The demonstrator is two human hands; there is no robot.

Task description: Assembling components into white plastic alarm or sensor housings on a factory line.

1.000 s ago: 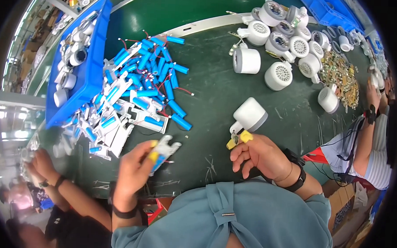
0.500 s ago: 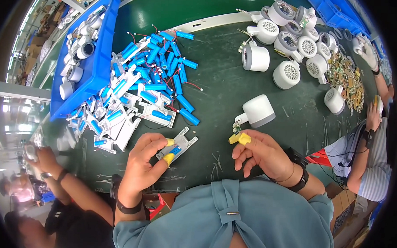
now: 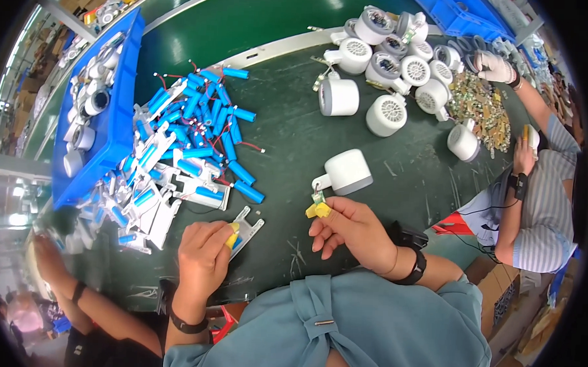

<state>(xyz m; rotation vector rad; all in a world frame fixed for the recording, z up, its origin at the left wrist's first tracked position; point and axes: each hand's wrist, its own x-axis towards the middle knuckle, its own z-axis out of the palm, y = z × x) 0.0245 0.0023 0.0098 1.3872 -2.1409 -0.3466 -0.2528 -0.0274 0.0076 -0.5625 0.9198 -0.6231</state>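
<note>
My left hand (image 3: 202,258), yellow covers on its fingertips, is closed over a white plastic bracket (image 3: 251,229) lying on the table. Thumb and forefinger pinch at a blue cylindrical battery (image 3: 237,241) in the bracket; the hand hides most of it. My right hand (image 3: 357,235) has thumb and forefinger, also in yellow covers, pressed together on a small green circuit board (image 3: 317,197). That board hangs at the stubby arm of a white cup-shaped housing (image 3: 348,171) with a grey rim, which lies on its side. The other right fingers curl loosely.
Blue batteries with red wires (image 3: 205,107) and white brackets (image 3: 165,211) are heaped at left, beside a blue bin (image 3: 122,133) of white housings. More housings (image 3: 415,71) and a pile of small boards (image 3: 484,113) stand far right. Co-workers' hands (image 3: 494,67) work at both sides.
The whole scene has shifted leftward in view. My left thumb and fingers have drawn together over the battery and bracket. My right hand keeps its pinch on the circuit board.
</note>
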